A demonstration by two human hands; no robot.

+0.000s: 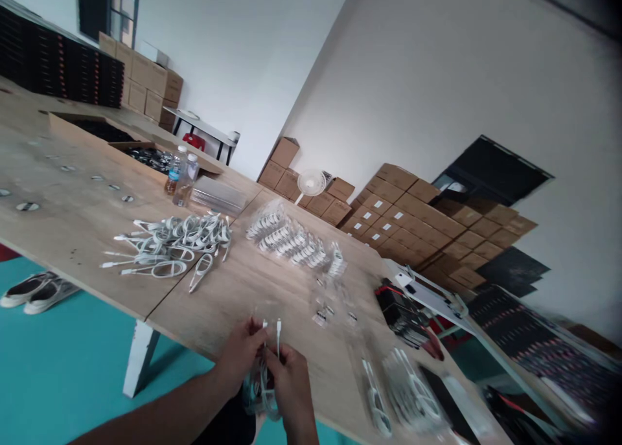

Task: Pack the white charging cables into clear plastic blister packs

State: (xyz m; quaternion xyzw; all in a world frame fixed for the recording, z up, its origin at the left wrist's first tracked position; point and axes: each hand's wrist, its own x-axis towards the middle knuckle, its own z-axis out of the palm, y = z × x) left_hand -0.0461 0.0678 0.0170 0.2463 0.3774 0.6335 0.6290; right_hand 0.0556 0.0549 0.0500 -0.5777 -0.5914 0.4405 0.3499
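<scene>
A coiled white cable [265, 381] is sitting between both hands, near the table [265, 280] edge, its plugs pointing up; clear plastic [249, 396] is showing around its lower part. The left hand [241, 349] is pinching narrowly beside one plug, while the right hand [292, 380] is gripping the coil from the other side. Work on this piece is looking unfinished. Beyond the held cable, to its left, a heap of loose cables [182, 238] is lying outside any wrapping, so plenty is probably remaining. Beyond it, slightly right, rows of bundled cables [291, 241] are resting in clear film; well to its right, a pile of cables in clear plastic [413, 393] is lying, apparently dealt with. Farther off, beyond it and leftward, a bottle [173, 171] is carrying a blue label, its wording too small to read. Stacked cartons [389, 202], far beyond it to the right, are bearing white labels, likewise illegible; no brand is showing readably.
</scene>
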